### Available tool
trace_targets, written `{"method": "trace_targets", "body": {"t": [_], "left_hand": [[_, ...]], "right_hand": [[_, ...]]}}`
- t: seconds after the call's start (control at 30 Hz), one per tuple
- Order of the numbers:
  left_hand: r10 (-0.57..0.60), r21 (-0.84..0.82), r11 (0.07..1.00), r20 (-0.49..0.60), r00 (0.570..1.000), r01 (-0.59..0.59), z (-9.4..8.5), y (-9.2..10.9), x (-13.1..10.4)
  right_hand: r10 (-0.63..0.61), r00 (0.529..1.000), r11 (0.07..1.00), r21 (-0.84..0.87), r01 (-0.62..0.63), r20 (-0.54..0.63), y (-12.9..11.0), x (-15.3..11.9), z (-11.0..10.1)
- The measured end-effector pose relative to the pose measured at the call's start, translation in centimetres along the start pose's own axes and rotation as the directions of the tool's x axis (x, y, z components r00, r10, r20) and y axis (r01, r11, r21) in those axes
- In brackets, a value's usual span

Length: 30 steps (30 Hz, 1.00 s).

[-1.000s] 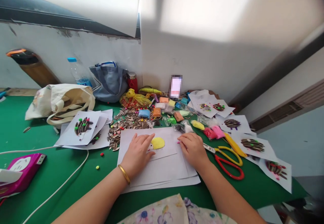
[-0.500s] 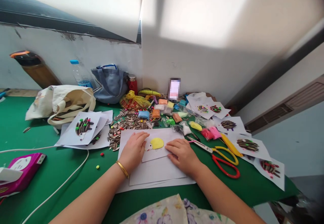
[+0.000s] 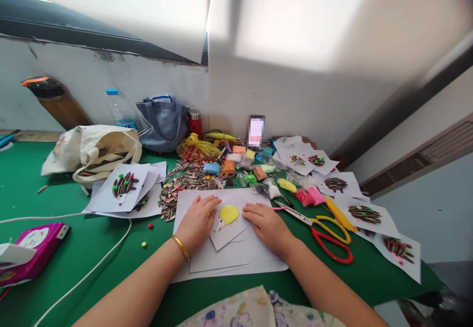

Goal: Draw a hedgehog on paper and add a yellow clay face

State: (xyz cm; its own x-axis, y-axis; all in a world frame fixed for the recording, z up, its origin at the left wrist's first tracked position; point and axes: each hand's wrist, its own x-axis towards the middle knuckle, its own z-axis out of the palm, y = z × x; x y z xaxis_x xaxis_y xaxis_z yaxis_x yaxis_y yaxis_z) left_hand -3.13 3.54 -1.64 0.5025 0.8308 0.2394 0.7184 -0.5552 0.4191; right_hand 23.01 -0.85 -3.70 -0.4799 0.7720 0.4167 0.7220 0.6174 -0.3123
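Between my hands lies a small white paper card with a hedgehog drawing whose body is filled in yellow clay. The hedgehog's snout points down and to the left. My left hand rests on the card's left edge, fingers stretched out. Across from it, my right hand lies with extended fingers on the card's right edge. Larger white sheets are stacked beneath the card and both hands. A gold bangle circles my left wrist.
Sunflower seeds lie behind the sheets, beside clay packets. Scissors and a yellow utility knife are at right. Finished seed hedgehog pictures lie on both sides. A white cable crosses the left.
The card has turned counterclockwise between my hands, so the hedgehog's snout has swung downward. Both hands stay at the card's sides, and the view has shifted slightly.
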Motion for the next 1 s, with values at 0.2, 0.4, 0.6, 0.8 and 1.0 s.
{"method": "trace_targets", "body": {"t": [0.2, 0.4, 0.6, 0.8, 1.0], "left_hand": [[0.011, -0.002, 1.0, -0.004, 1.0, -0.011, 0.07, 0.05, -0.08], [0.014, 0.007, 1.0, -0.013, 1.0, -0.014, 0.11, 0.14, -0.17], [0.016, 0.014, 1.0, -0.013, 1.0, -0.016, -0.02, 0.49, -0.28], [0.015, 0.009, 1.0, -0.011, 1.0, -0.015, 0.02, 0.65, -0.24], [0.004, 0.01, 1.0, -0.001, 1.0, -0.004, 0.19, 0.55, -0.24]], "right_hand": [[0.032, 0.999, 0.999, 0.008, -0.032, 0.019, 0.01, 0.1, 0.14], [0.022, 0.998, 0.999, 0.037, -0.024, 0.055, 0.42, 0.51, 0.06], [0.028, 0.998, 0.999, 0.045, -0.03, 0.054, 0.73, 0.33, 0.2], [0.043, 0.998, 0.998, 0.054, -0.045, 0.048, 0.83, 0.09, 0.23], [0.062, 0.998, 0.997, 0.047, -0.062, 0.009, 0.71, 0.15, -0.32]]}}
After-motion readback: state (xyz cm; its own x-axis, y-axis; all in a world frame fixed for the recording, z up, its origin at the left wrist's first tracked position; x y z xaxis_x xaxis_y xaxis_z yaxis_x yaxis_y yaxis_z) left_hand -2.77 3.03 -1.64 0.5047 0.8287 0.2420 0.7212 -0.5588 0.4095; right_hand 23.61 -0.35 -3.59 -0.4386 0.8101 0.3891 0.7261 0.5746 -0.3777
